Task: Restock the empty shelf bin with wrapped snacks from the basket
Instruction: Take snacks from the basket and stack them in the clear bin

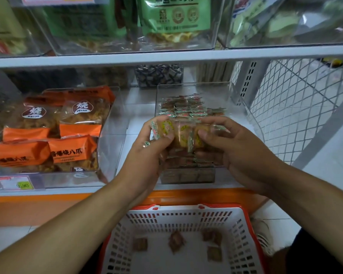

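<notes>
Both grips closed on one bunch of wrapped snacks (183, 135): left hand (151, 143) curled round the left end, right hand (232, 147) curled round the right end, thumbs on the near side. Clear wrappers with green and red edges, round golden pieces inside. Bunch held up just over the near part of the clear shelf bin (234, 107), touching or nearly touching the pile below; hard to tell which.

Inside the bin, more of the same small packs (188, 108), piled from the far wall toward the near wall. Bin on the lower shelf (139, 107), right of the middle.

Left of the bin, another clear box full of orange bags (53, 135) with white writing. Under that box, on the shelf edge, a price tag (18, 182) with a yellow-green sticker. Farther back, a small clear box of dark wrapped sweets (158, 75).

Right of the bin, a white wire mesh panel (297, 107) standing at the end of the shelf.

Up on the higher shelf, big clear boxes, one with a green bag (174, 14) of pale yellow rings.

Near and low, a white basket (244, 234) with a red rim, on the floor in front of the orange shelf base (28, 208). Four small brown packs (175, 241) lying well apart on the basket bottom.
</notes>
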